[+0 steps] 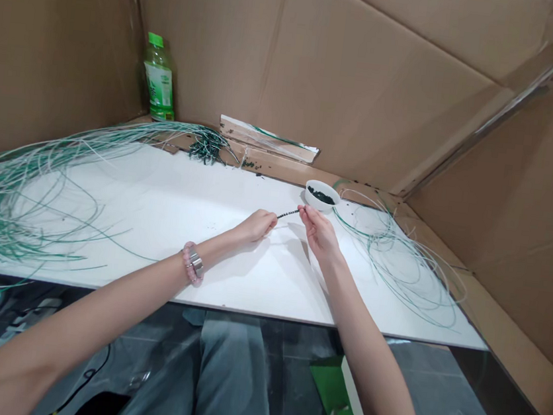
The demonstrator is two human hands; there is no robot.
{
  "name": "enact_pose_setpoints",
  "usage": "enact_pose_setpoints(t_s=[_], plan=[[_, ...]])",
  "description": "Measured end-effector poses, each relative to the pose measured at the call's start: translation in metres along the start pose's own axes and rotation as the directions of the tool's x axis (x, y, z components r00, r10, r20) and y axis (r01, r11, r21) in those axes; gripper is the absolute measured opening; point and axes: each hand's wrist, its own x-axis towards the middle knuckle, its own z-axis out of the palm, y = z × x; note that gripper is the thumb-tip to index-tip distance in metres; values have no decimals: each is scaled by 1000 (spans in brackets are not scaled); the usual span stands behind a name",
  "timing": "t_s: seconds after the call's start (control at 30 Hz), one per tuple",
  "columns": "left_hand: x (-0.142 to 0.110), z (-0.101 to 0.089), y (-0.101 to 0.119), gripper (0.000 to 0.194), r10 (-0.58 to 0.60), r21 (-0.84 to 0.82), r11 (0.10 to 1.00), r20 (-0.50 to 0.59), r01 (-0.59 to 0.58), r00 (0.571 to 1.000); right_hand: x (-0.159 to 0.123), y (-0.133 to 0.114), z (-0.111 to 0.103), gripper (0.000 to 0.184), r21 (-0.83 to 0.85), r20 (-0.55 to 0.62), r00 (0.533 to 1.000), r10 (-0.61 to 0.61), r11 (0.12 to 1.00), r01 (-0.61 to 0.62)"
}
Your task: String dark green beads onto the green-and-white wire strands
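Note:
My left hand [257,225] and my right hand [318,232] hold a short, dark twisted wire piece [288,214] between them, above the white board [167,202]. The left fist closes around one end, while the right fingertips pinch the other. Just beyond my right hand stands a small white bowl [309,194] holding dark twisted bits [321,196]. A large loose bundle of green-and-white wire [21,212] spreads across the left of the board. A smaller bundle of the same wire [400,265] lies to the right.
A heap of dark twisted pieces [206,151] lies at the board's far edge. Behind it are a green-capped plastic bottle [158,79] and cardboard walls [371,78]. A beaded bracelet with a metal piece [193,264] circles my left wrist. A green paper bag [332,394] sits below the board's near edge, beside my jeans [231,382].

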Motion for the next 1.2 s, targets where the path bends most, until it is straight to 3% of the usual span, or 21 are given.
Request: enact_pose_setpoints(t_s=[0.4, 0.63, 1.07, 1.2], plan=[[-3, 0, 4, 20, 15, 0, 1000, 70, -15, 997, -5, 5, 0, 13, -168, -60, 990, -131, 978, 119], [-4, -1, 3, 20, 24, 0, 1000, 59, -24, 998, -11, 2, 0, 31, -194, -89, 986, -140, 974, 120], [-9, 0, 10, 18, -20, -18, 1000, 92, 21, 996, -8, 5, 2, 9, -214, -83, 971, -223, 956, 201], [-13, -10, 21, 19, -7, 55, 998, 84, 2, 996, 7, -18, -6, 6, -209, -109, 943, -314, 935, 287]])
